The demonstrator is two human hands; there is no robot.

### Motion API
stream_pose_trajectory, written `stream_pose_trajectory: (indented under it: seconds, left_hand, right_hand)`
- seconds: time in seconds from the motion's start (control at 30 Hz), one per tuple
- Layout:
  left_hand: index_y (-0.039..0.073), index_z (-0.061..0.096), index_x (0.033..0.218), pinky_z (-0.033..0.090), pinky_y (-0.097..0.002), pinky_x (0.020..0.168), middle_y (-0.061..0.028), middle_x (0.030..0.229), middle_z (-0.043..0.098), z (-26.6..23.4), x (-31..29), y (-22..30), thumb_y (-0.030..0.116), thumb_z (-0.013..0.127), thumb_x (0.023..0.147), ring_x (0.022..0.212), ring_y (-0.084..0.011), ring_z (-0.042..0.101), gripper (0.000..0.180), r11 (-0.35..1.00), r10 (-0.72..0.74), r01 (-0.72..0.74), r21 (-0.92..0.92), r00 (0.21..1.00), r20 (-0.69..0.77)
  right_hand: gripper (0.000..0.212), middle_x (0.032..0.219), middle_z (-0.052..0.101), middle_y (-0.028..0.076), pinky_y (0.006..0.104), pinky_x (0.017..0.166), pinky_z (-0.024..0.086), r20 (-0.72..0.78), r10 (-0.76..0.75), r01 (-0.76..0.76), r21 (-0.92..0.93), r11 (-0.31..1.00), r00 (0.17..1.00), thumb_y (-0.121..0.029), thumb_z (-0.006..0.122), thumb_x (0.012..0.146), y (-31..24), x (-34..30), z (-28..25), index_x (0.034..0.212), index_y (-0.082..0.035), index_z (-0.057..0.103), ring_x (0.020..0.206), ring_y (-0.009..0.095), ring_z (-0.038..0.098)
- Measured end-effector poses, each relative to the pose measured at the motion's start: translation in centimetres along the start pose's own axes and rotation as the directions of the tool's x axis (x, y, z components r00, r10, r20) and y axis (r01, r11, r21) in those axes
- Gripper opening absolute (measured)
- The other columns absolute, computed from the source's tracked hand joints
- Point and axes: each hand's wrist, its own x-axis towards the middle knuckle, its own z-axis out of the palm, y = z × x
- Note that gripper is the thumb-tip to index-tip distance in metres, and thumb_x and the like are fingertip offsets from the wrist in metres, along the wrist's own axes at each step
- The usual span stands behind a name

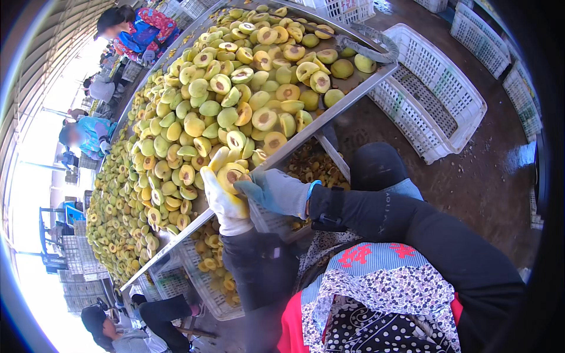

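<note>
A halved stone fruit, yellow-green with a brown hollow in its cut face, sits in my left hand. That hand wears a white glove stained yellow, and its fingers curl around the half. My right hand, in a grey-blue glove, is closed with its fingertips against the fruit's right edge; whether they hold anything small is hidden. Both hands are over the near metal rim of a sloping table. Beyond them lies a large heap of halved fruit, cut faces turned various ways.
Under the rim, a crate and a bin area hold fruit pieces. A white plastic crate stands on the floor at right, with more crates behind. People sit along the far side; another is at lower left.
</note>
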Motion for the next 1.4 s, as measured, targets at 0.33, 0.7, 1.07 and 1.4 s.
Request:
stream_pose_trajectory:
  seconds: [0.33, 0.7, 1.07, 1.4]
  left_hand:
    - [0.001, 0.063, 0.105, 0.049, -0.0275, 0.060, -0.0080, 0.092, 0.067, -0.1, -0.6, -1.6, 0.038, 0.041, 0.105, 0.073, -0.0131, 0.060, 0.043, 0.979, -0.161, 0.110, -0.172, 0.934, -0.320]
    - [-0.003, 0.064, 0.115, 0.050, -0.0223, 0.066, -0.0083, 0.091, 0.071, 1.4, -1.6, 0.9, 0.022, 0.056, 0.099, 0.074, -0.0116, 0.064, 0.030, 0.898, -0.310, 0.208, -0.388, 0.924, -0.224]
    - [-0.003, 0.071, 0.077, 0.053, -0.0259, 0.062, -0.0113, 0.074, 0.072, -1.0, -0.8, 1.5, 0.035, 0.050, 0.101, 0.063, -0.0150, 0.065, 0.049, 0.905, -0.366, 0.388, -0.173, 0.919, 0.147]
    - [-0.003, 0.069, 0.086, 0.053, -0.0256, 0.061, -0.0106, 0.079, 0.071, 0.7, -1.6, 2.5, 0.035, 0.046, 0.102, 0.063, -0.0154, 0.064, 0.047, 0.855, -0.265, 0.243, -0.458, 0.964, 0.017]
  right_hand:
    - [0.044, 0.082, 0.070, 0.015, 0.0369, 0.071, 0.050, 0.136, 0.031, -0.034, 0.021, 0.999, 0.990, -0.041, 0.053, 0.101, 1.0, -0.1, 1.9, 0.095, 0.000, 0.069, 0.077, 0.011, 0.058]
    - [0.044, 0.100, 0.069, 0.003, 0.0280, 0.085, 0.048, 0.167, 0.067, -0.143, 0.497, 0.856, 0.984, -0.038, 0.045, 0.106, 3.1, -0.6, 3.5, 0.112, 0.000, 0.066, 0.096, 0.006, 0.052]
    - [0.072, 0.060, 0.052, -0.001, 0.0248, 0.044, 0.040, 0.808, 0.281, -0.662, 0.170, 0.730, 0.517, -0.078, 0.031, 0.091, 0.1, -0.3, -2.4, 0.080, -0.012, 0.059, 0.045, 0.010, 0.046]
    - [0.065, 0.051, 0.032, -0.009, 0.0218, 0.037, 0.021, 0.733, 0.253, -0.666, 0.345, 0.661, 0.631, -0.078, 0.033, 0.092, -0.8, -2.3, -2.3, 0.068, -0.018, 0.045, 0.039, 0.004, 0.026]
